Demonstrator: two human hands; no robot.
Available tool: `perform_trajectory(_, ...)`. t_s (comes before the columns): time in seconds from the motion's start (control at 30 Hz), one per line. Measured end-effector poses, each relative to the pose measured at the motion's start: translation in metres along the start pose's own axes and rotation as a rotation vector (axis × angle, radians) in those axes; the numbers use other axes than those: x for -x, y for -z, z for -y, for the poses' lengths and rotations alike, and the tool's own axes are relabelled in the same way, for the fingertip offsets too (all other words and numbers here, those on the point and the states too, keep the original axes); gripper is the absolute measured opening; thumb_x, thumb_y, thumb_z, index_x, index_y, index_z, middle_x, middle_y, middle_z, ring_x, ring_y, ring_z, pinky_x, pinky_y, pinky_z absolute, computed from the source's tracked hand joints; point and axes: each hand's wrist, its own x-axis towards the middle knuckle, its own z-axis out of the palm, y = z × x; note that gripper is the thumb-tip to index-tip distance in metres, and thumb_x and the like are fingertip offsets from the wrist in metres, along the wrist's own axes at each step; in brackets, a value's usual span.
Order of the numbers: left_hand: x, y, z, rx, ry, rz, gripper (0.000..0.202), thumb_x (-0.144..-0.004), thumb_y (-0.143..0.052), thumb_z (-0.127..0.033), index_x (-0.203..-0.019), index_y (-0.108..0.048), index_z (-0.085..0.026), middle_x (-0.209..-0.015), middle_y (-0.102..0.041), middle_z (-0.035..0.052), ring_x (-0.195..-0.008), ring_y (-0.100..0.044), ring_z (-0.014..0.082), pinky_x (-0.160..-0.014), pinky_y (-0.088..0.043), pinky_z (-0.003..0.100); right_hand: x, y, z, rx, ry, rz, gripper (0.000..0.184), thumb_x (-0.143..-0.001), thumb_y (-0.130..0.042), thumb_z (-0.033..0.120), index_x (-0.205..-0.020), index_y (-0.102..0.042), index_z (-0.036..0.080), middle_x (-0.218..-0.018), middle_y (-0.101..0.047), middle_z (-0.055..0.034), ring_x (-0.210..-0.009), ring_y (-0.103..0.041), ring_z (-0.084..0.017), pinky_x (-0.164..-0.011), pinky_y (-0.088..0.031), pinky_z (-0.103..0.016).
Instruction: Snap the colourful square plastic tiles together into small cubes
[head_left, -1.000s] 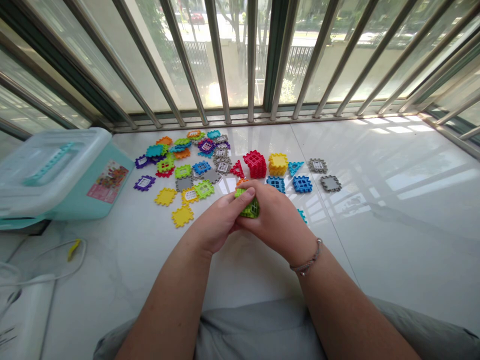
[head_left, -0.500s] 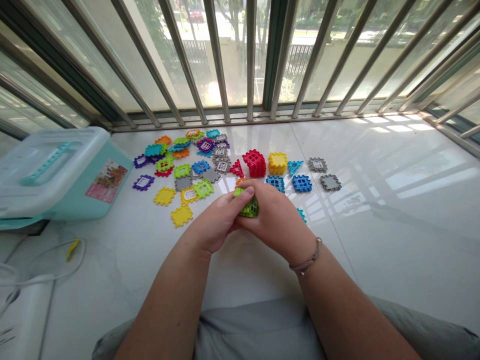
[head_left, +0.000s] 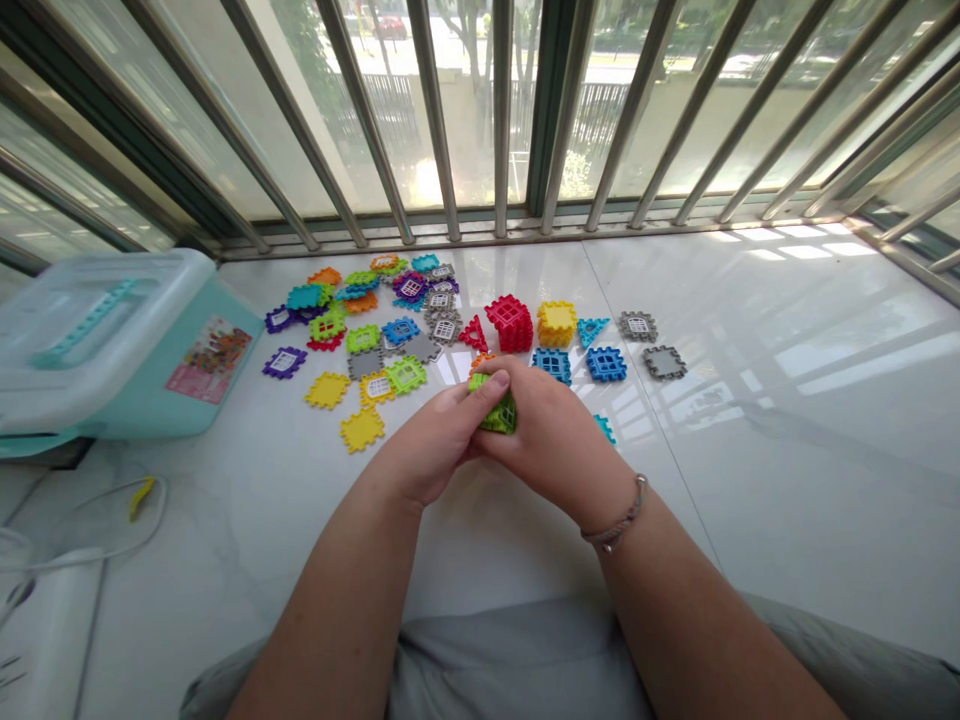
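Both my hands meet over the white floor around a small lime-green block of interlocking tiles point(head_left: 501, 413). My left hand point(head_left: 431, 445) pinches it from the left, thumb on top. My right hand point(head_left: 551, 430), with a bracelet at the wrist, wraps it from the right and hides most of it. Just beyond stand a red cube point(head_left: 511, 323) and a yellow cube point(head_left: 556, 323) built from the same tiles. Two blue square tiles point(head_left: 604, 364) lie flat to the right of my fingers.
Several loose coloured tiles point(head_left: 375, 320) are scattered at the left and back. Two grey tiles point(head_left: 664, 361) lie farther right. A teal storage box with a clear lid point(head_left: 112, 340) stands at the left, a white cable point(head_left: 90, 540) before it. Metal window bars point(head_left: 495, 120) close off the back.
Hardly anything differs: both hands keep the green block in the same spot, with only slight finger shifts and a small camera drift.
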Motion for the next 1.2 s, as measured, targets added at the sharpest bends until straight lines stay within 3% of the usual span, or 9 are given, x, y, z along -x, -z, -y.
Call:
perform_trajectory(0.2,0.001,0.001,-0.001,-0.023,-0.004,0.004,0.06,-0.087,-0.091,-0.065,-0.12,-0.083,-0.016,-0.114,-0.084,0.0123,-0.1,-0.078,0.023,-0.078,-0.063,0.027,0.0,0.0,-0.001,0.008,-0.003,-0.007,0.039,-0.085,-0.082,0.017,-0.122,-0.07,0.021,-0.125,-0.081,-0.011,-0.112,-0.077,-0.03,-0.096,-0.059,-0.041)
perform_trajectory(0.43,0.004,0.001,-0.006,0.074,-0.091,0.122,0.04,-0.088,-0.095,-0.05,-0.109,-0.083,-0.018,-0.102,-0.082,0.0066,-0.093,-0.076,0.0178,-0.081,-0.06,0.024,0.001,0.006,0.0,0.063,0.117,-0.097,0.046,-0.078,-0.093,0.02,-0.119,-0.072,0.024,-0.121,-0.084,-0.0077,-0.111,-0.077,-0.031,-0.097,-0.059,-0.041)
perform_trajectory(0.63,0.005,0.003,-0.006,0.096,-0.093,0.115,0.042,-0.082,-0.1,-0.045,-0.106,-0.082,-0.017,-0.099,-0.081,0.0063,-0.091,-0.076,0.0183,-0.079,-0.058,0.025,0.001,0.005,-0.002,0.075,0.171,-0.124,0.047,-0.08,-0.091,0.017,-0.122,-0.072,0.027,-0.119,-0.084,-0.0064,-0.11,-0.076,-0.031,-0.101,-0.059,-0.045)
perform_trajectory(0.87,0.004,0.005,-0.006,0.092,-0.08,0.141,0.055,-0.074,-0.104,-0.051,-0.109,-0.081,-0.014,-0.105,-0.083,0.0121,-0.101,-0.079,0.026,-0.081,-0.059,0.029,0.001,-0.001,-0.005,0.001,0.203,-0.104,0.078,-0.085,-0.089,0.02,-0.156,-0.057,0.025,-0.155,-0.07,-0.0135,-0.144,-0.064,-0.034,-0.123,-0.052,-0.053)
perform_trajectory(1.07,0.008,0.011,-0.005,0.099,-0.072,0.208,0.056,-0.078,-0.102,-0.052,-0.116,-0.082,-0.016,-0.11,-0.083,0.0119,-0.106,-0.08,0.0264,-0.085,-0.062,0.029,-0.001,0.006,-0.001,-0.033,0.267,-0.121,0.036,-0.09,-0.087,0.024,-0.124,-0.075,0.026,-0.125,-0.083,-0.0075,-0.129,-0.072,-0.03,-0.116,-0.056,-0.046)
perform_trajectory(1.2,0.01,0.012,-0.002,0.125,-0.089,0.211,0.059,-0.079,-0.097,-0.064,-0.114,-0.082,-0.019,-0.107,-0.083,0.0105,-0.106,-0.08,0.0269,-0.085,-0.063,0.03,-0.001,0.008,0.002,-0.059,0.252,-0.099,0.035,-0.087,-0.09,0.026,-0.118,-0.074,0.027,-0.121,-0.084,-0.0057,-0.121,-0.076,-0.028,-0.109,-0.059,-0.044)
